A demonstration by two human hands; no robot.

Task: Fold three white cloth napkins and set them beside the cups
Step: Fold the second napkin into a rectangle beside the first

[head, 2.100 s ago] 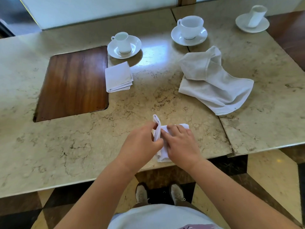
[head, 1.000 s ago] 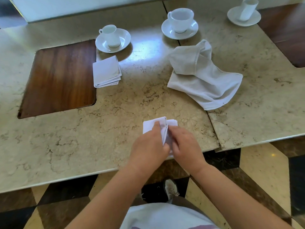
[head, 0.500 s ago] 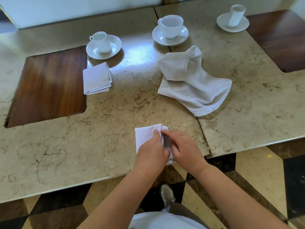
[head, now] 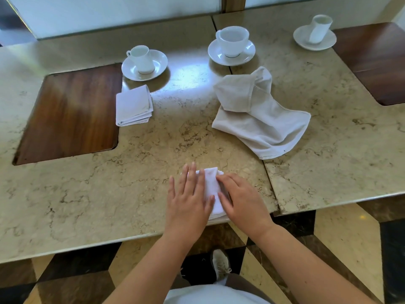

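Note:
A small folded white napkin (head: pixel 211 189) lies near the table's front edge. My left hand (head: pixel 189 198) presses flat on its left part with straight fingers. My right hand (head: pixel 240 198) rests on its right side, fingers laid over the cloth. Another folded napkin (head: pixel 133 105) lies just in front of the left cup and saucer (head: pixel 143 61). An unfolded, rumpled napkin (head: pixel 258 115) sits in front of the middle cup and saucer (head: pixel 232 43). A third cup on a saucer (head: pixel 316 31) stands at the far right.
The marble table (head: pixel 87 194) has dark wooden inlays at the left (head: pixel 70 113) and far right (head: pixel 377 60). A seam (head: pixel 268 178) runs between the two slabs just right of my hands. A wall panel borders the back edge.
Both hands went from pinching and folding the small napkin to lying over it; my left hand has flattened out on the cloth. The camera view shifted slightly.

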